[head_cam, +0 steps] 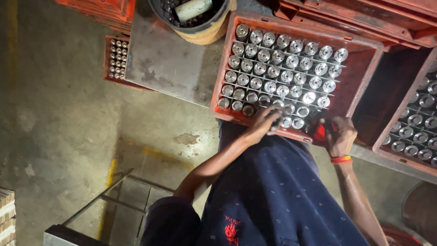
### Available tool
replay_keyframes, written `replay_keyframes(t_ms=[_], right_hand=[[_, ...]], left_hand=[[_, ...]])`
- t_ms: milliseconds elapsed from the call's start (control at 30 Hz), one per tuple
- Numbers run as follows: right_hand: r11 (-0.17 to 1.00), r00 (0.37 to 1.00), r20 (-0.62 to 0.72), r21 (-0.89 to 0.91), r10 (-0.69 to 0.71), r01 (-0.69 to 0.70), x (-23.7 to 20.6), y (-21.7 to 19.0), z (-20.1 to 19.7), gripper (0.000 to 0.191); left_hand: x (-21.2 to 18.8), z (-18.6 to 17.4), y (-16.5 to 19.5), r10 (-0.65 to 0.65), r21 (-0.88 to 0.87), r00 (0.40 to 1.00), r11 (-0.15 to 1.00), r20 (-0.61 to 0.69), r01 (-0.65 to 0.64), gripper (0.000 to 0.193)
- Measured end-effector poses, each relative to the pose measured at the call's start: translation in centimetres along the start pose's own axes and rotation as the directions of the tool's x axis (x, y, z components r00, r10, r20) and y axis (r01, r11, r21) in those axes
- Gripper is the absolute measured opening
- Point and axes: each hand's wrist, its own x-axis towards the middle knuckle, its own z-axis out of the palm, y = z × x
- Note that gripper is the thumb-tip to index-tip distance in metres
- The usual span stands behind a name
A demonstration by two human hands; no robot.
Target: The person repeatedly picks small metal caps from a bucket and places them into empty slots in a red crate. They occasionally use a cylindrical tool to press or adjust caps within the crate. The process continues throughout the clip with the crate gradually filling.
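Steel cylinders, bright and round-topped, stand upright in a red-orange crate, seven slanted rows of mostly eight or nine, kept apart by thin dividers. The crate rests on a grey metal surface. The left hand reaches into the near rows, its grip blurred, so I cannot tell what it holds. The right hand clenches the crate's near rim, likely steadying it. Two more filled crates flank it.
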Motion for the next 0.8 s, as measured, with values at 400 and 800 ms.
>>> replay_keyframes(t_ms=[400, 800], right_hand=[[0.984, 0.981, 0.152, -0.153, 0.117, -0.093, 4.5, 1.7, -0.2, 0.020], [0.950, 0.813, 0.564, 0.153, 0.142, -0.272, 5.9, -12.3, 10.6, 0.024]], left_hand=[[-0.8, -1.7, 0.7, 0.101, -0.142, 0.987, 0.983, -0.125, -0.119, 0.028], [-1.5, -4.8, 1.7, 0.733, 0.751, 0.649, 0.542, -0.203, -0.376, 0.038]])
